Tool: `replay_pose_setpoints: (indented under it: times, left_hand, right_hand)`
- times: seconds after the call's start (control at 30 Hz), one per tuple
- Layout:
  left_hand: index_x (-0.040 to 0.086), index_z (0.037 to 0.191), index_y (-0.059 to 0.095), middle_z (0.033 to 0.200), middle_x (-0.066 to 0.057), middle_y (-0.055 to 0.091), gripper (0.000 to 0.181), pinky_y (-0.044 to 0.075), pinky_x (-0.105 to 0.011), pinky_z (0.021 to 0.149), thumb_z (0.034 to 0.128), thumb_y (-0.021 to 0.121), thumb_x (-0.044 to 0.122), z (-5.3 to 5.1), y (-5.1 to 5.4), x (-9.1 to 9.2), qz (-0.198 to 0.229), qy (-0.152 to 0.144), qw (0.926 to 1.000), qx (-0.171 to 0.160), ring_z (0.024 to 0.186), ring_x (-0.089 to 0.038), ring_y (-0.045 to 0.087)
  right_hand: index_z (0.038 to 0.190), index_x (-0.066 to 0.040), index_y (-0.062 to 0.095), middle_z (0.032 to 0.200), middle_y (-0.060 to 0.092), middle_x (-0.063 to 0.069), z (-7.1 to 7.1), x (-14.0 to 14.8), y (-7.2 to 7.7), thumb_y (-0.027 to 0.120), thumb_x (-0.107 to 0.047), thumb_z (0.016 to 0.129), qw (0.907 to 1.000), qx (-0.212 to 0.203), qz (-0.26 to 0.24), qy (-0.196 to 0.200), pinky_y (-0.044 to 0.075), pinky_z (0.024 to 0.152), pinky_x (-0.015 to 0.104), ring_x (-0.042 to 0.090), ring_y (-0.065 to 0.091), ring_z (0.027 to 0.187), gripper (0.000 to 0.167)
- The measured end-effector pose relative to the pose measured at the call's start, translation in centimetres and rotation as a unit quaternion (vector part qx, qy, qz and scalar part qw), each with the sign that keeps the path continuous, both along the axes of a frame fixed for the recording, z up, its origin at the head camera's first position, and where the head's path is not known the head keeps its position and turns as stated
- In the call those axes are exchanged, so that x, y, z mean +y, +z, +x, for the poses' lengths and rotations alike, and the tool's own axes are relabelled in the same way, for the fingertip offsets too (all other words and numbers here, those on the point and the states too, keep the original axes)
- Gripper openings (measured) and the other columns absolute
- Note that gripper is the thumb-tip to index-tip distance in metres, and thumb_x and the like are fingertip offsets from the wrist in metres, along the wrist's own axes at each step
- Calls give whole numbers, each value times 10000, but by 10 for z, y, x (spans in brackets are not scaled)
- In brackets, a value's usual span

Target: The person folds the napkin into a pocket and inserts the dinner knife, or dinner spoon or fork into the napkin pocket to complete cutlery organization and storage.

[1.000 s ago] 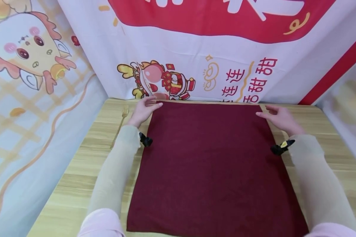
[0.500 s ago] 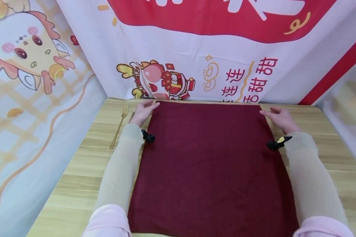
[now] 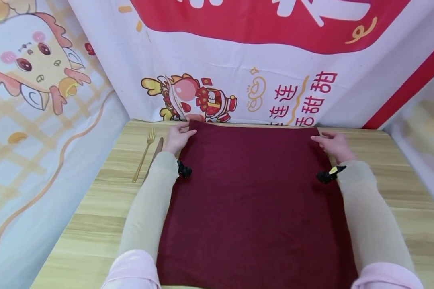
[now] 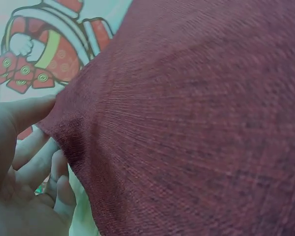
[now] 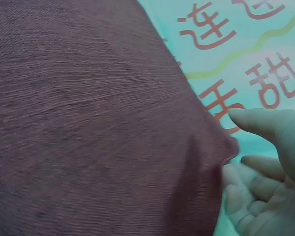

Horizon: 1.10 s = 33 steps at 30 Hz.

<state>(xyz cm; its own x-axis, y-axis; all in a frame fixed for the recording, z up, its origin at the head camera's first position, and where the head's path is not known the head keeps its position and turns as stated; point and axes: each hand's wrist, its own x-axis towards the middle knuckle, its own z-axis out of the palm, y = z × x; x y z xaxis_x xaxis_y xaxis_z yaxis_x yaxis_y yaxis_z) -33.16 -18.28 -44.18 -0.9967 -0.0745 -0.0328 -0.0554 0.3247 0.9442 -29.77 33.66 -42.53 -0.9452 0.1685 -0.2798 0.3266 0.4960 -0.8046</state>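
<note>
A dark red cloth (image 3: 256,200) lies spread on the wooden table. At its far left corner my left hand (image 3: 178,138) pinches the fabric, thumb on top and fingers beneath; the left wrist view shows folds fanning from that left hand (image 4: 27,157). My right hand (image 3: 334,145) is at the far right corner. In the right wrist view, the right hand's (image 5: 265,172) thumb stands apart above the cloth's corner (image 5: 230,147), while its fingers touch the edge from below.
Left of the cloth lie a gold fork (image 3: 142,156) and a knife (image 3: 158,149), the knife partly hidden by the left sleeve. A printed curtain (image 3: 217,60) hangs right behind the wooden table (image 3: 94,212). Another printed sheet (image 3: 32,160) hangs at the left.
The left hand has taken hold of the far left corner, which is now slightly raised. The right hand has moved left to the far right corner. The knife has come into view.
</note>
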Motion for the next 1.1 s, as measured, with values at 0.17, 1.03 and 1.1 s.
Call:
replay_pose_setpoints:
  times: [0.17, 1.03, 1.1]
  left_hand:
    - [2, 1412, 581, 1304, -214, 637, 457, 490, -421, 997, 999, 684, 166, 3, 2, 8, -416, 119, 9991, 44, 1205, -307, 610]
    - [0, 1144, 727, 993, -160, 732, 302, 596, -437, 762, 948, 760, 227, 36, 32, -3, -445, -516, 9931, 954, 797, -251, 724]
    - [10, 1117, 735, 973, -143, 732, 284, 590, -453, 772, 948, 762, 236, 41, 34, -4, -527, -561, 9921, 994, 805, -255, 718]
  right_hand:
    - [1548, -41, 406, 1445, 517, 228, -1, -6, -8, 649, -475, 980, 9988, 372, 230, -198, 447, 934, 353, 289, 511, 1187, 756]
    - [1204, 124, 602, 930, 725, 97, 19, -1, 15, 712, -266, 978, 9899, 1284, -43, 600, 593, 660, 286, 134, 720, 678, 464]
    - [1174, 113, 605, 853, 717, 35, 22, 2, 18, 705, -267, 983, 9898, 1213, 66, 739, 580, 633, 275, 118, 708, 659, 437]
